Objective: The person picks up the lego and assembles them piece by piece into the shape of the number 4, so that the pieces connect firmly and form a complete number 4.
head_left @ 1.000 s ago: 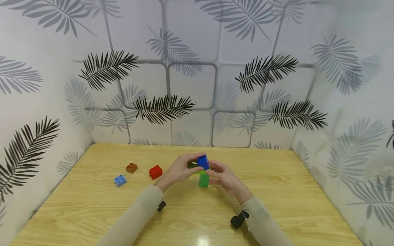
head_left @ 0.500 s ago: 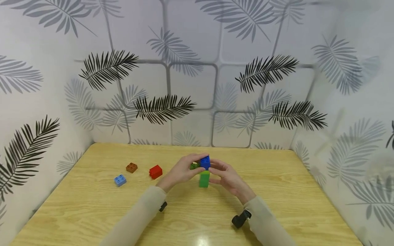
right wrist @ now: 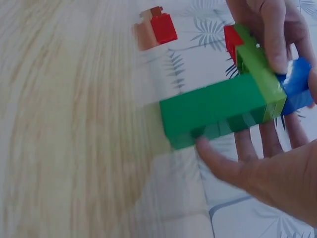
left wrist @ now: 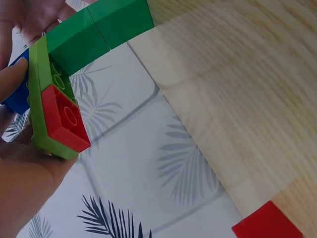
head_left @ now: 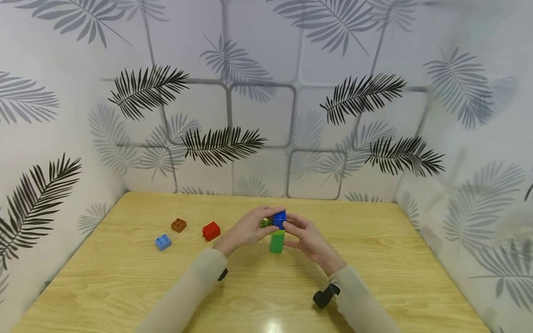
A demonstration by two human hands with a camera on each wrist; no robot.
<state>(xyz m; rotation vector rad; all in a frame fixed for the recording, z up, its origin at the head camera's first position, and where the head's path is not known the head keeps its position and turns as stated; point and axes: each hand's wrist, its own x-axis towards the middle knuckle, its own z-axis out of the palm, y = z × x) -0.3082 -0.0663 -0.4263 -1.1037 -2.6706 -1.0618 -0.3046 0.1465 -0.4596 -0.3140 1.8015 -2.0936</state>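
A blue toy building brick [head_left: 280,221] sits at the top of a small brick build. Under it lies a long lime-green brick [right wrist: 265,82], above a column of green bricks [head_left: 276,242]; a red brick [left wrist: 67,118] hangs beneath the lime overhang. My left hand [head_left: 250,226] holds the blue brick from the left, its thumb low in front and fingers over the top. From the right, my right hand [head_left: 310,240] pinches the blue brick; a lower finger [right wrist: 218,161] reaches along the green column. Some fingertips are hidden behind the bricks.
Left of the build, a loose red brick [head_left: 211,231], a brown brick [head_left: 178,225] and a light blue brick [head_left: 163,242] lie on the wooden table [head_left: 258,296]. Leaf-patterned sheeting [head_left: 258,115] rises behind and at both sides.
The blue brick has shifted right over the green column, uncovering lime studs to its left. Both hands have moved slightly right with it. The loose bricks stay put.
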